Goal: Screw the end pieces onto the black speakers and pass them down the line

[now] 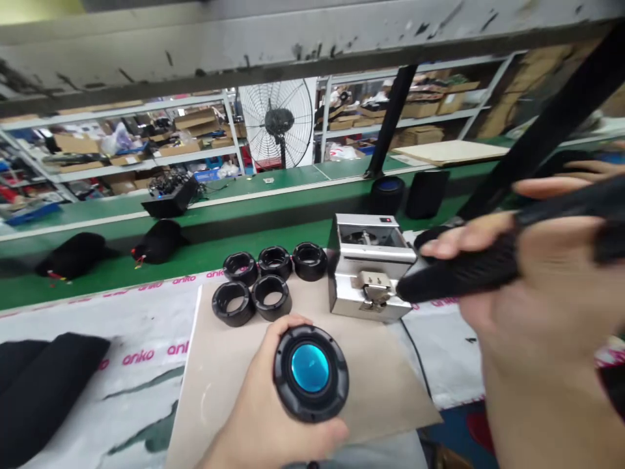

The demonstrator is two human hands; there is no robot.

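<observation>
My left hand [273, 397] is closed round the side of a black round housing with a shiny blue disc [310, 368] in its centre, tilted toward me above the tan board. At the right my right hand [541, 299] grips a black electric screwdriver [459, 273], blurred by motion. Its tip points left, at the front of a silver metal screw feeder [359, 264]; whether they touch I cannot tell. Several black rings [271, 299] stand in two rows on the board, left of the feeder.
Under the work lies a tan board [239, 384] on white printed sheeting [141, 326]. Black cloth-like pieces [49, 384] lie at the left. Behind are a green bench [254, 228], dark posts [393, 120], a large fan [278, 124] and loaded shelves. A painted beam [293, 39] crosses overhead.
</observation>
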